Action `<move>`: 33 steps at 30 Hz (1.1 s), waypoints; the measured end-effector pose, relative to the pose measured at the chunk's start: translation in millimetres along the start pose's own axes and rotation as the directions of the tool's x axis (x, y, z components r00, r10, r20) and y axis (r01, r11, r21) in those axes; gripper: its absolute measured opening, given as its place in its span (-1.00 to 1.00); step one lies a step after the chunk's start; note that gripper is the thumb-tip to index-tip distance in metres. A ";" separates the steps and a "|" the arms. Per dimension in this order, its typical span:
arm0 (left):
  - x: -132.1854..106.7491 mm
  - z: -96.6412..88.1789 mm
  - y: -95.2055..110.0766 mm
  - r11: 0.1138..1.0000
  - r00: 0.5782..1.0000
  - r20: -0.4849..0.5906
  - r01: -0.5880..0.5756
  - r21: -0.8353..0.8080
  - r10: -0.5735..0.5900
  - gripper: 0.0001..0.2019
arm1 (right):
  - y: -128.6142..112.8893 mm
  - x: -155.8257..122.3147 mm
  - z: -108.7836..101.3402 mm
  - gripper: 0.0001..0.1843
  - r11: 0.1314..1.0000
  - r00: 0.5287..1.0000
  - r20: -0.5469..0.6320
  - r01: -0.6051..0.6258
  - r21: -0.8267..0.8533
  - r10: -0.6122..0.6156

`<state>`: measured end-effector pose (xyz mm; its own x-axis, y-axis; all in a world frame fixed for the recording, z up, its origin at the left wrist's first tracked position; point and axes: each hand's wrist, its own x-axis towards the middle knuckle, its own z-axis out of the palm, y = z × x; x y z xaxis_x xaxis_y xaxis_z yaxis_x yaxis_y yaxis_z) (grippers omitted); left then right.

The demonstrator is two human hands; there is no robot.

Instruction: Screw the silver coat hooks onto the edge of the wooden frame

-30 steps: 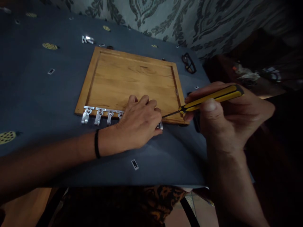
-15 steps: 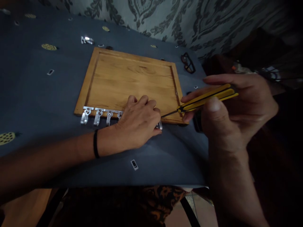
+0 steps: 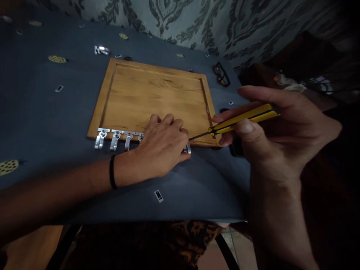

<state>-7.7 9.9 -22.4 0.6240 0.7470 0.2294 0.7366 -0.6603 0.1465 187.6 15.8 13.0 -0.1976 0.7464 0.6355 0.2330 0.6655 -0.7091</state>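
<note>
A wooden board (image 3: 157,93) with a raised frame lies on the table. Several silver metal hooks (image 3: 114,140) line its near edge. My left hand (image 3: 165,146) is closed over the right part of that edge, gripping a metal hook (image 3: 188,149) that shows just past the fingers. My right hand (image 3: 278,127) holds a yellow and black screwdriver (image 3: 242,119) between thumb and fingers. The shaft slants down to the left, its tip beside my left fingers at the hook; the exact contact point is hidden.
The table has a dark blue cloth (image 3: 56,123) with pineapple prints. Beyond the board lies a loose silver hook (image 3: 101,50). Black-framed glasses (image 3: 221,74) rest at the back right, and a dark object (image 3: 236,148) sits beside the board's right corner. A patterned wall stands behind.
My right hand has shifted slightly to the right and the screwdriver's handle has turned in its fingers. My left hand keeps its place on the board's edge.
</note>
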 end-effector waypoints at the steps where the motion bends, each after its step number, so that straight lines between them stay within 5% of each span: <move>1: 0.1 -0.5 0.2 1.000 1.000 0.003 0.002 0.000 -0.002 -0.67 | -0.9 0.5 0.2 -0.59 1.000 1.000 0.004 0.010 -0.003 -0.010; 5: 1.0 -2.8 0.8 1.000 0.999 0.036 0.018 -0.007 -0.018 -0.66 | -2.6 0.7 3.3 -0.63 1.000 1.000 -0.015 0.025 -0.017 -0.025; 11: 2.4 -6.5 1.6 0.999 0.997 0.069 0.039 -0.021 -0.038 -0.64 | -1.6 0.6 10.7 -0.80 0.999 0.944 -0.326 0.052 0.010 -0.046; 33: 5.2 -12.9 4.0 0.998 0.991 0.121 0.055 0.000 -0.054 -0.65 | -1.4 0.8 5.0 -0.62 0.999 1.000 -0.026 -0.011 0.039 0.012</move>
<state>-4.9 10.2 -8.3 0.6099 0.7857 0.1032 0.7697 -0.6183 0.1591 182.4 15.5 12.9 -0.1696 0.7541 0.6345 0.1982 0.6568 -0.7275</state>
